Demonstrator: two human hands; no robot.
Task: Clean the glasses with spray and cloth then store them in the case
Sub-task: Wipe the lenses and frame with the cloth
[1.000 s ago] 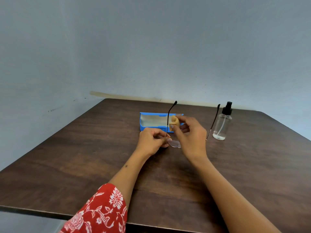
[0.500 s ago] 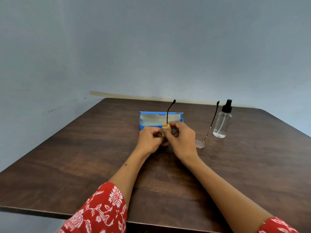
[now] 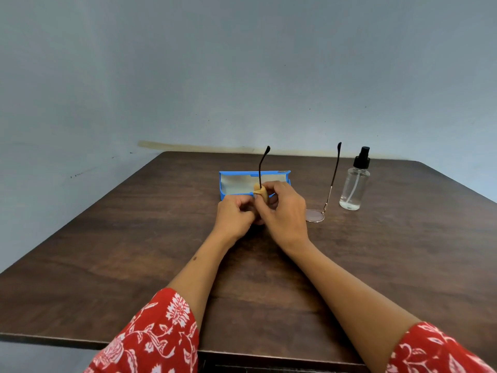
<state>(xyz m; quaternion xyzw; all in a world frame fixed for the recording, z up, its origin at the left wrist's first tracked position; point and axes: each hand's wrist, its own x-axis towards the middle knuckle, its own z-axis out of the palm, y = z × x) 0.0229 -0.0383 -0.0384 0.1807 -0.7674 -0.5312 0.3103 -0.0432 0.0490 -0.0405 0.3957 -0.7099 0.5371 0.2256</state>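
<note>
Looking down from the head camera, you have the glasses (image 3: 317,215) held low over the middle of the surface (image 3: 134,238), just near of the open blue case (image 3: 234,181). Your left hand (image 3: 234,216) has its grip curled at the frame; your right hand (image 3: 282,208) pinches the tan cloth (image 3: 261,193) against one lens. The thin wire frame looks light, bendy and fragile, so hold it by the rim, not by the upright temples. The covered lens and your fingertips are hidden. The spray bottle (image 3: 353,184) stands to the right.
</note>
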